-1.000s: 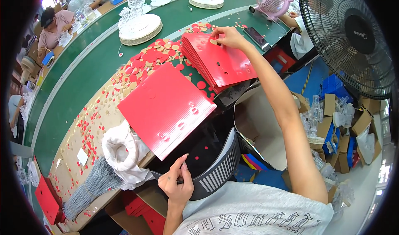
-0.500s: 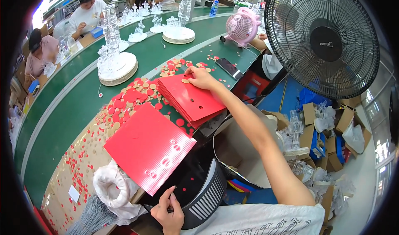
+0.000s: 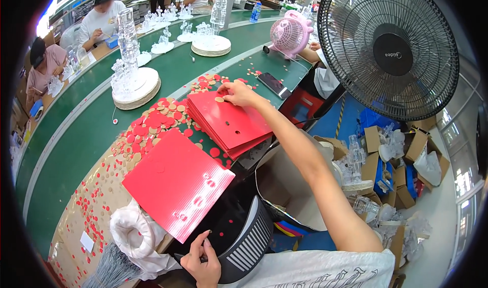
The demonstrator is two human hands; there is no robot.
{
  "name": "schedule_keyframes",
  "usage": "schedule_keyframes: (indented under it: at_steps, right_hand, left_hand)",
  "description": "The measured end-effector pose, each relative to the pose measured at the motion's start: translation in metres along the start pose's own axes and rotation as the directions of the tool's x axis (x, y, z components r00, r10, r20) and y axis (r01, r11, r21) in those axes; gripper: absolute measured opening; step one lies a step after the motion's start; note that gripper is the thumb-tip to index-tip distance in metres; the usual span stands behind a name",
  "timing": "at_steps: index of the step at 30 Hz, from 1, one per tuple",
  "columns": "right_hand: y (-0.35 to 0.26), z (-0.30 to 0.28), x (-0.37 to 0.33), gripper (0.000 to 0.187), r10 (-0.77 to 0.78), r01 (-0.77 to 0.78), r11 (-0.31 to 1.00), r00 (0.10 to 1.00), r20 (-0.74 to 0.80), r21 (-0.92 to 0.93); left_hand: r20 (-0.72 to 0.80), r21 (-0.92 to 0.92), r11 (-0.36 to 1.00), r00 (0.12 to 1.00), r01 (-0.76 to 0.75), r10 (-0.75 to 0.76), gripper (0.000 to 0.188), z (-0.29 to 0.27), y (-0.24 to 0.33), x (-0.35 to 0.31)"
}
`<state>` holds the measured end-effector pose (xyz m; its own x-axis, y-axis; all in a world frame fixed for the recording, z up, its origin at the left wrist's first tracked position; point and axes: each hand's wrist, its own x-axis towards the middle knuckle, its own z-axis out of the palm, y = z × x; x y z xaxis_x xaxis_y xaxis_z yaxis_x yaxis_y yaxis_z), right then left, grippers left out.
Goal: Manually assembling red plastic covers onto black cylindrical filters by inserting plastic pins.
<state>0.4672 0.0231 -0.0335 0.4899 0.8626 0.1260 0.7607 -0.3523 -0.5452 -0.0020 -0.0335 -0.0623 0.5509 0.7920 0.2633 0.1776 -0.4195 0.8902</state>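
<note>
My right hand (image 3: pixel 238 93) reaches over a stack of red sheets (image 3: pixel 223 116), its bent fingers closed at the far edge of the top sheet. A tan disc (image 3: pixel 219 99) lies beside those fingertips, and small holes show further down the sheet. Nearer me, a single glossy red sheet (image 3: pixel 175 178) with cut-outs along one side rests partly over a black bin (image 3: pixel 249 239). My left hand (image 3: pixel 201 262) is beside that bin with its fingers curled together. A thin dark thing shows between them, too small to name.
Loose red and tan discs (image 3: pixel 155 119) cover the table around the sheets. A phone (image 3: pixel 274 84), a pink fan (image 3: pixel 291 33) and a large black fan (image 3: pixel 389 51) stand right. A white bucket (image 3: pixel 284 181), a cloth-wrapped ring (image 3: pixel 133 231) and grey wires (image 3: pixel 113 265) are near. Co-workers sit beyond.
The whole view has shifted slightly, so things appear a little further left. Both hands keep nearly the same places, the right at the stack and the left by the black bin.
</note>
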Motion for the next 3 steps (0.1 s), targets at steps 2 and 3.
schedule_keyframes:
  at_steps: [2, 3]
  right_hand:
    - [-0.0047, -0.0019, 0.0046, 0.032, 0.074, -0.079, 0.995, 0.994, 0.083, 0.055]
    - [-0.0033, -0.0060, 0.0062, 0.032, 0.152, -0.170, 0.980, 0.973, 0.171, 0.099]
  left_hand:
    - [-0.013, -0.012, 1.000, 1.000, -0.018, 0.018, 0.021, 0.0008, -0.0042, 0.0001]
    - [0.003, -0.028, 1.000, 1.000, 0.008, -0.007, 0.020, -0.0003, -0.0027, -0.0008]
